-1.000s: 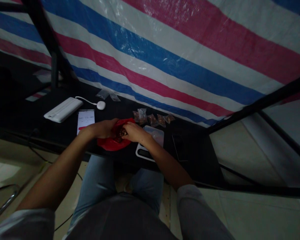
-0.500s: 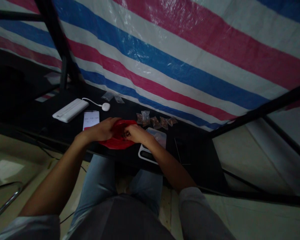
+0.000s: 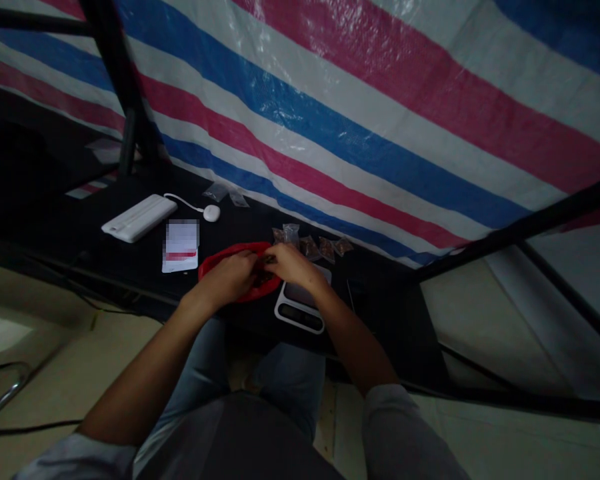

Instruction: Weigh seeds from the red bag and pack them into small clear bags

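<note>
A red plastic bag (image 3: 211,263) lies on the black table in front of me, its mouth spread wide, with dark brown bits inside. Into its opening reaches my left hand (image 3: 234,275), fingers curled together; their tips are partly hidden. My right hand (image 3: 291,264) is over the bag's right side, thumb and fingers pinched close to the left fingertips. What either hand grips is too small and dark to name. Just under my right wrist sits a white digital kitchen scale (image 3: 300,317), its platform partly covered by that forearm.
Behind the scale lie several small clear bags of brown bits (image 3: 327,249). Two flat clear bags (image 3: 216,192) are near the striped sheet (image 3: 300,140). Left of the red bag are a phone (image 3: 181,245) and a white power bank (image 3: 140,219) cabled to a round white puck (image 3: 211,213).
My left hand has gone from the bag's left rim into its mouth, beside the right hand. My right hand has lifted slightly rightward. More of the phone and scale now shows.
</note>
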`<state>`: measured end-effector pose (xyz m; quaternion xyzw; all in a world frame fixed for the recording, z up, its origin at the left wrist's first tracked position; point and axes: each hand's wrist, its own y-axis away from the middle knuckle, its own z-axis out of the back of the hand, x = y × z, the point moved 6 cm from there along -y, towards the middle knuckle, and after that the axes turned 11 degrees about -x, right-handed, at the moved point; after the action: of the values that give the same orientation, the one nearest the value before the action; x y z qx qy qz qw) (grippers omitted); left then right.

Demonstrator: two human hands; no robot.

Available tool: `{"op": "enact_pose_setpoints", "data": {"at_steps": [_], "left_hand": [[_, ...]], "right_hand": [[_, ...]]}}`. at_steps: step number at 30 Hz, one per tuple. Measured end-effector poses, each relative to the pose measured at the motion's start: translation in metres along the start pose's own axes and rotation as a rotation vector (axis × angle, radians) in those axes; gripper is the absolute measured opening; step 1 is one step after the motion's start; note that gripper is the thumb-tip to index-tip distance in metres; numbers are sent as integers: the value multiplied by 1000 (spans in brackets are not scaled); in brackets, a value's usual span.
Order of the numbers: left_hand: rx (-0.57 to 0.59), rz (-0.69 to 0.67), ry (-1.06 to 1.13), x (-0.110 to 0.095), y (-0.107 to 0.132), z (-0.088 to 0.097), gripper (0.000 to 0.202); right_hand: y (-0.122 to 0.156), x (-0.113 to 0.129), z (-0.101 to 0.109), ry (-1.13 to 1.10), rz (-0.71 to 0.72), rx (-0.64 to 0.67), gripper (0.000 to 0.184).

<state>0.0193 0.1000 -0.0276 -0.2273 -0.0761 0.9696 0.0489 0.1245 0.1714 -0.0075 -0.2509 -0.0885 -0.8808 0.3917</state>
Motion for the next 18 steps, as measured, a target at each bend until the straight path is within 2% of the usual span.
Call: {"op": "enact_pose_setpoints", "data": {"at_steps": [5,7,10,14,18], "left_hand": [[134,8,-73,2,-16,-19,37],[162,6,-91,-1,-20,-20,41],[181,-17,-93,-6,-25,-21,35],[240,-88,-59,-14,-28,-29,34],[249,-69,-88,-16,-29,-35,39]], "right_hand": [[21,-15,44,20,-74,-66,25],[32,-23,62,59,-99,-64,26],[48,-30,81,146,-87,-3,23],[62,-37,86,236,-82,112,20],[65,-41,77,285,-79,172,18]]}}
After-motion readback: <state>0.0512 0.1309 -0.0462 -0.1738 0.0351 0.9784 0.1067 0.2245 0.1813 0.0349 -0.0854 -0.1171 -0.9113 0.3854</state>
